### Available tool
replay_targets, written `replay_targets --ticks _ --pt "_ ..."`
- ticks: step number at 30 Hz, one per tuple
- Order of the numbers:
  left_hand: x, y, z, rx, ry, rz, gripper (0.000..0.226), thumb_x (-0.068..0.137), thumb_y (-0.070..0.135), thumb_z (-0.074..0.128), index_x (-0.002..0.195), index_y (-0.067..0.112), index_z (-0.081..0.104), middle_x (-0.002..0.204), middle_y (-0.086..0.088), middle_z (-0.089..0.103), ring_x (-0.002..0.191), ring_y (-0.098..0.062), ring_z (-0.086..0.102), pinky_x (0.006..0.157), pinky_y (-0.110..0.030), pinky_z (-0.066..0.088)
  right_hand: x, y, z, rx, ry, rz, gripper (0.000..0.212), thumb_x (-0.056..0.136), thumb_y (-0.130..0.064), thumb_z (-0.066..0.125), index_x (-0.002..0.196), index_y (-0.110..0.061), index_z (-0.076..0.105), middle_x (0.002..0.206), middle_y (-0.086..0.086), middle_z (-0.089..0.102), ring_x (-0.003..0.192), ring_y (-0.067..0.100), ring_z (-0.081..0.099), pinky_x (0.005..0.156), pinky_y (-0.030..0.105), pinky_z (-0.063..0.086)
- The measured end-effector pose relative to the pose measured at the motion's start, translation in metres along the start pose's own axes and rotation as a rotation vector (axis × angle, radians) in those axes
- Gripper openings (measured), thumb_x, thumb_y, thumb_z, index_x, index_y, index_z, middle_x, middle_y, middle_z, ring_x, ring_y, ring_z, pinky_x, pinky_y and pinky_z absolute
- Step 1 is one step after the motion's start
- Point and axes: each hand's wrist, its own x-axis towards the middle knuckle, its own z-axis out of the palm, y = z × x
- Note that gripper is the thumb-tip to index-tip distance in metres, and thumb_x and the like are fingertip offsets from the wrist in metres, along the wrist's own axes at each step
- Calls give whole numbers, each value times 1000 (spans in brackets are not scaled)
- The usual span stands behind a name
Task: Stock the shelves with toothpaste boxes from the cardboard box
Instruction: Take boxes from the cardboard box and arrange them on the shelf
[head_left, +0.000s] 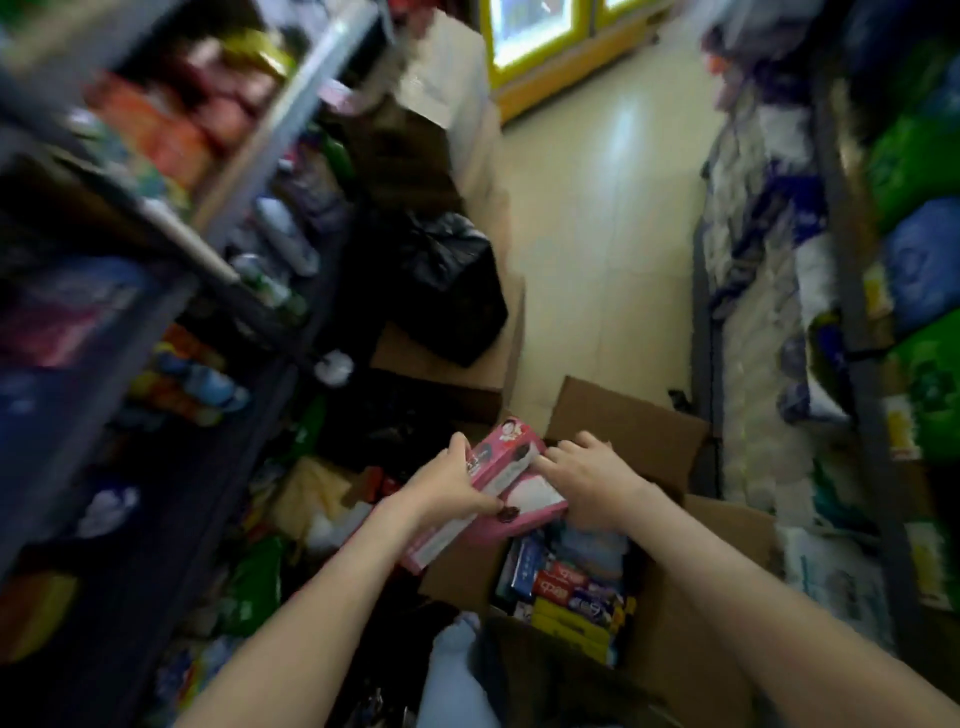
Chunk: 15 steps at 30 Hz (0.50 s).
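Gripping the pink toothpaste boxes (506, 465) with the left hand (449, 488) over the left edge of the cardboard box (628, 431), steadying them with the right hand (589, 475), its hold unclear. Keeping both squared before swinging toward the shelves (291, 109).

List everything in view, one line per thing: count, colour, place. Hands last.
pink toothpaste boxes: two seen, pink, held above the carton
cardboard box: one, brown, open, on the floor below the hands
packed boxes: several, red, blue and yellow, inside the cardboard box
black bag: one, black, left of the aisle
left shelves: blurred mixed goods, left side
right shelves: green, blue and white packs, right side
freezer: yellow frame, far end
floor: cream, centre
left hand: grips the upper pink box
right hand: holds the lower pink box
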Motion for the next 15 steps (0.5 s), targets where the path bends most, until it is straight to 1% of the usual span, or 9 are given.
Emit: replay_targets --ticks 1,3,5,7,9,11,13,14,15 --pt "-20 -5 -20 -19 20 -1 75 62 49 81 111 21 32 103 1 59 88 -15 61 66 -31 48 4 -9 -25 -59 49 -60 60 82 -35 60 135 -18 37 126 3 52 117 24 48 100 41 31" --pt "-56 -15 -56 -51 66 -7 78 66 51 80 118 19 31 101 2 57 88 -14 59 63 -29 45 15 -29 -72 -159 107 -155 56 84 -36 56 133 -16 39 121 2 54 116 24 48 99 40 29" --pt "-90 -27 -90 -66 139 -29 91 68 54 78 131 14 27 108 0 54 91 -15 56 61 -28 43 30 -54 -114 -229 161 -232 52 84 -36 54 131 -16 40 119 2 55 115 23 48 101 40 26" --pt "-121 -41 -121 -55 223 -54 98 69 55 75 140 14 20 115 -6 54 89 -17 55 60 -28 42 49 -80 -148 -280 208 -286 52 83 -36 54 130 -17 40 117 1 56 115 22 49 103 41 23" --pt "-146 -60 -148 -44 344 -71 93 69 57 74 136 14 24 115 -8 55 86 -18 55 59 -29 43 71 -105 -177 -302 259 -331 58 81 -41 55 132 -19 38 118 -1 55 116 21 48 105 43 21" --pt "-167 -79 -174 -49 450 -93 87 67 61 73 129 17 29 116 -4 54 91 -18 56 68 -32 48 94 -131 -206 -331 327 -374 63 81 -45 55 136 -21 36 120 -2 53 118 21 47 106 45 19" --pt "-189 -96 -200 -56 515 -137 91 67 64 71 134 19 28 120 -1 52 97 -18 56 78 -35 51 113 -159 -234 -370 375 -420 67 82 -48 56 139 -22 34 122 -2 52 119 21 46 107 45 18" --pt "-201 -104 -213 -48 546 -158 93 67 64 71 136 20 27 120 0 52 96 -18 56 78 -36 51 122 -173 -247 -377 387 -446 69 80 -51 57 139 -22 33 123 -2 51 119 21 46 106 44 19" --pt "-212 -113 -225 -31 583 -175 95 68 64 70 138 19 25 116 0 53 92 -18 56 74 -35 51 131 -188 -259 -384 397 -469 72 78 -52 59 139 -22 34 123 -2 51 119 21 46 105 43 20"
